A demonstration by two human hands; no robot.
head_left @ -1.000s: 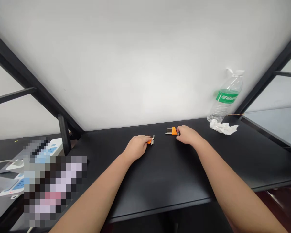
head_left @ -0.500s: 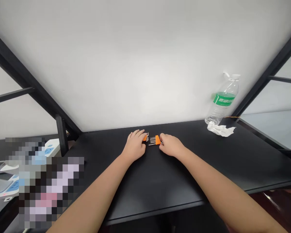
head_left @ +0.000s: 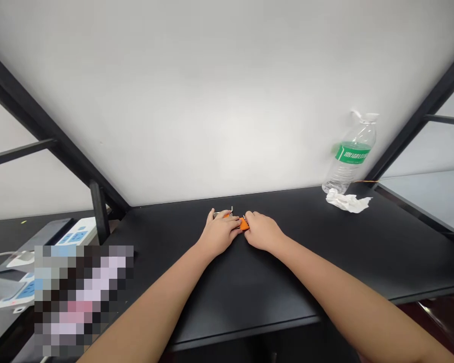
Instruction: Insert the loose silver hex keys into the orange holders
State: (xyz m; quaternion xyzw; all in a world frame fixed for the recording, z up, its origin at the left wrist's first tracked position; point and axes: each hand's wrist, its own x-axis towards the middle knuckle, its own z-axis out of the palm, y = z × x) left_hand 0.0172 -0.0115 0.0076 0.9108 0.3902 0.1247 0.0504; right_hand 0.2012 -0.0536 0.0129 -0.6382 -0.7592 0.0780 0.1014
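On the black shelf top, an orange holder of hex keys (head_left: 244, 224) sits between my two hands. My right hand (head_left: 264, 231) grips its right end with fingers closed. My left hand (head_left: 218, 236) pinches the left end, where its fingers cover most of the metal keys. Just behind my left hand lies a second hex key set (head_left: 227, 215), partly hidden by the fingers, with a bent metal tip poking up.
A clear water bottle (head_left: 350, 159) with a green label leans by the white wall at the back right, a crumpled tissue (head_left: 348, 202) before it. Power strips (head_left: 77, 234) lie left of the black frame post (head_left: 99, 212). Part of the left side is pixelated.
My left hand has moved right, off the second set and onto the keys of the holder in my right hand. That holder's keys, bare before, are now mostly covered.
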